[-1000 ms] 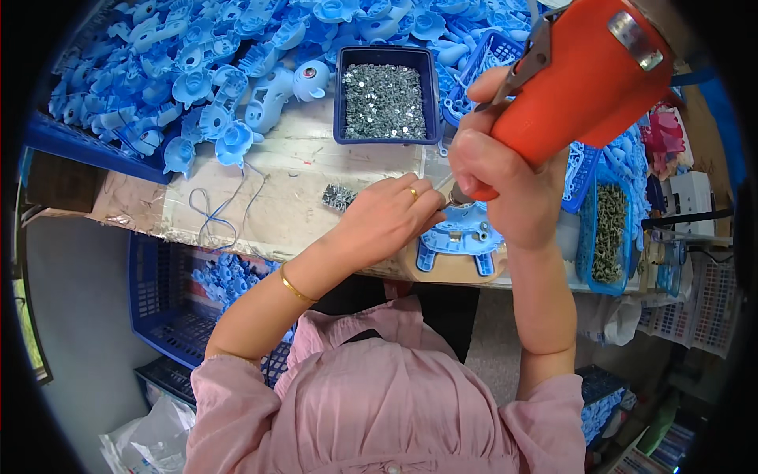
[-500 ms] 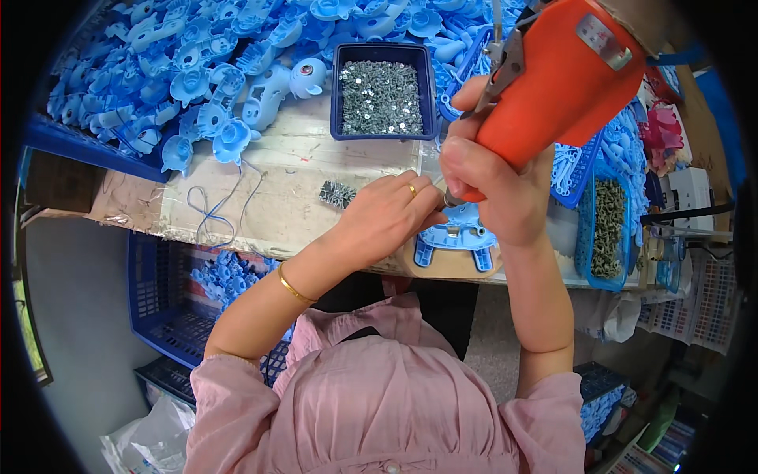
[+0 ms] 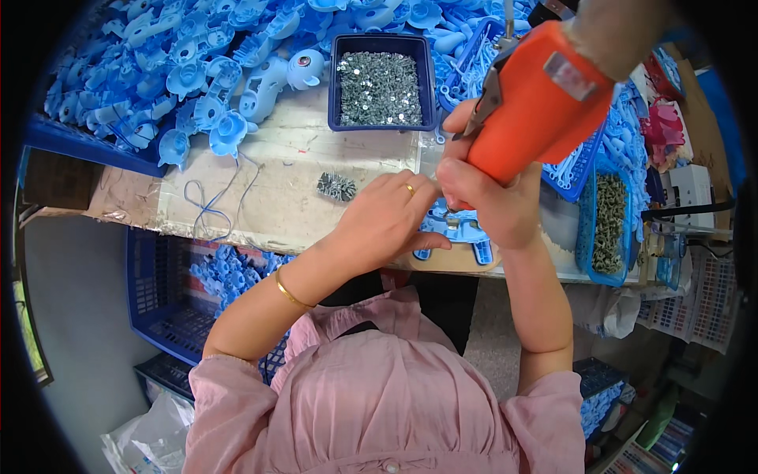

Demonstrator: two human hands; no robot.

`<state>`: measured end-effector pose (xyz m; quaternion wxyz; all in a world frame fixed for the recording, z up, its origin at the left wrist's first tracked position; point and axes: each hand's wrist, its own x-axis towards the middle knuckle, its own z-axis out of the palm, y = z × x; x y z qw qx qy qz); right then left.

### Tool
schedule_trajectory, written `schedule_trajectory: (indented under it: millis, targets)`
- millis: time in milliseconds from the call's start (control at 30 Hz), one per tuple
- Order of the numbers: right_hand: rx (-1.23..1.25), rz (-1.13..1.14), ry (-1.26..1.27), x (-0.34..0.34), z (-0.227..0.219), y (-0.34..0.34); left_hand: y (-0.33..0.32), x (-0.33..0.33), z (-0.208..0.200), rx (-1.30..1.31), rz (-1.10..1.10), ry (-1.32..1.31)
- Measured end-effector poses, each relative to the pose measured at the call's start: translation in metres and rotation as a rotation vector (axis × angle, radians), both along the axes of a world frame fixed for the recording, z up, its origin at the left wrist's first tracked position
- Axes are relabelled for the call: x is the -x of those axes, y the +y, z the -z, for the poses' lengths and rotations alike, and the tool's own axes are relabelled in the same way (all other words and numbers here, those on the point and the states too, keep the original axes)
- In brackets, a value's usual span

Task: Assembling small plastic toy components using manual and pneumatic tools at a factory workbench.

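Clasping the orange tool (image 3: 527, 107) in our right grip (image 3: 496, 196), we held it at the blue part (image 3: 467, 231) near the edge of the worktop (image 3: 288, 197), but couldn't tell whether our left grip (image 3: 385, 215), beside it, pinched anything.

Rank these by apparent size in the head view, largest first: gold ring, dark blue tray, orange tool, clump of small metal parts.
1. Orange tool, in the right hand; nearness to camera may enlarge it
2. Dark blue tray
3. Clump of small metal parts
4. Gold ring
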<state>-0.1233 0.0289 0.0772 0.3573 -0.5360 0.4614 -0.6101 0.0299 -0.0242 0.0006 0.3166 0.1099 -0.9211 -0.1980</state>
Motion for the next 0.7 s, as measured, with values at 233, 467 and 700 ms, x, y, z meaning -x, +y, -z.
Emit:
schedule_trajectory:
  millis: [233, 467, 700]
  targets:
    - [-0.058, 0.060, -0.125, 0.002, 0.020, -0.003, 0.007, 0.003, 0.007, -0.071, -0.100, -0.141]
    - [-0.004, 0.081, -0.099, 0.004, 0.030, -0.005, 0.008, 0.006, 0.012, -0.084, -0.123, -0.183]
    - [-0.015, 0.078, -0.093, 0.004, 0.031, -0.003, 0.009, 0.006, 0.014, -0.066, -0.124, -0.163]
